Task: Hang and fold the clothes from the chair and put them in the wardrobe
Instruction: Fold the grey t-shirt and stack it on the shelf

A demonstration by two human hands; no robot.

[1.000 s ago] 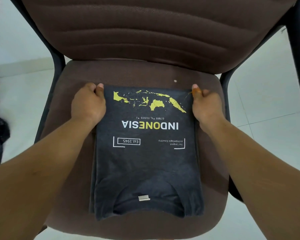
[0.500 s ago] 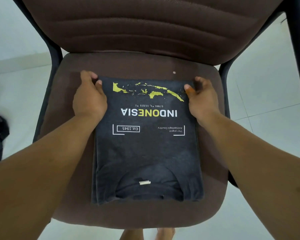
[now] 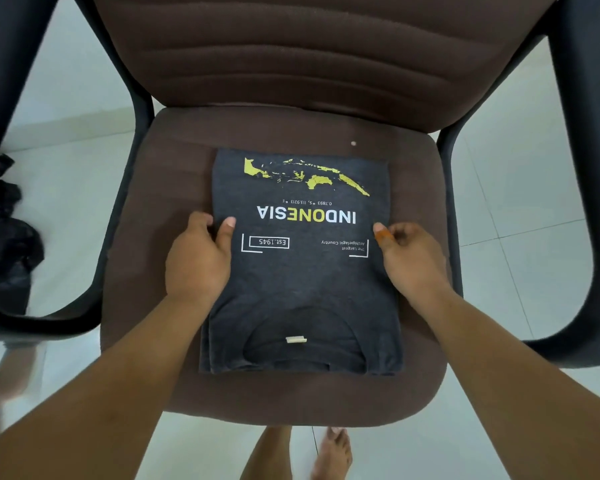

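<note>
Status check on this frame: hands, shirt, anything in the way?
Left hand and right hand grip the folded T-shirt at mid-sides. Shirt flat on chair seat. Nothing blocking.

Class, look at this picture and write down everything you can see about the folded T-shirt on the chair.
The T-shirt is dark grey, soft knit by its look, folded into a neat rectangle lying flat on the brown chair seat. Its print, upside down here, shows a yellow map, INDONESIA and Est.1945. The collar with a small white label lies nearest the viewer. The left hand grips its left edge, thumb on top; the right hand holds the right edge.
</note>
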